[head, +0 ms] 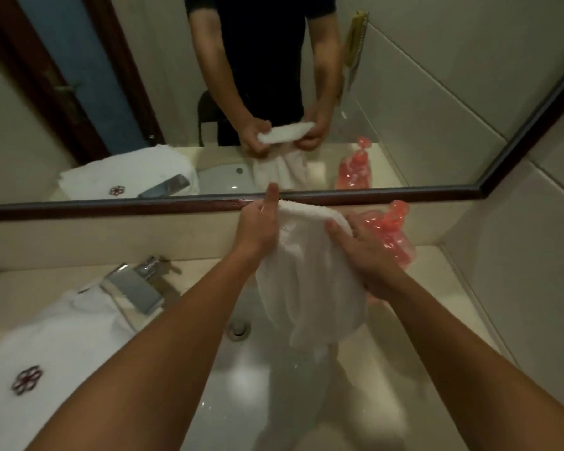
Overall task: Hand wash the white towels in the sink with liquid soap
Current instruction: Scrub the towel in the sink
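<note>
Head view:
- Left hand [258, 231] grips the left end of the white towel's [306, 288] rolled top edge. Fingers are curled round the cloth, thumb sticks up.
- Right hand [370, 255] grips the right end of the same edge, fingers wrapped over the fold.
- The towel is held up between both hands over the sink [228, 405]. Its bunched body hangs down toward the bowl, to the right of the drain [238, 330]. Can't tell if the bottom end touches the bowl.
- Pink soap pouch [393, 234] stands on the counter at the back wall, just behind the right hand.
- Chrome faucet [134, 284] sits at the sink's left rim.
- Folded white towel [56, 346] with a dark flower emblem [26, 379] lies on the counter left of the faucet, touching its base.
- Mirror [437, 118] above the counter reflects both hands on the towel, the pouch and the folded towel.
</note>
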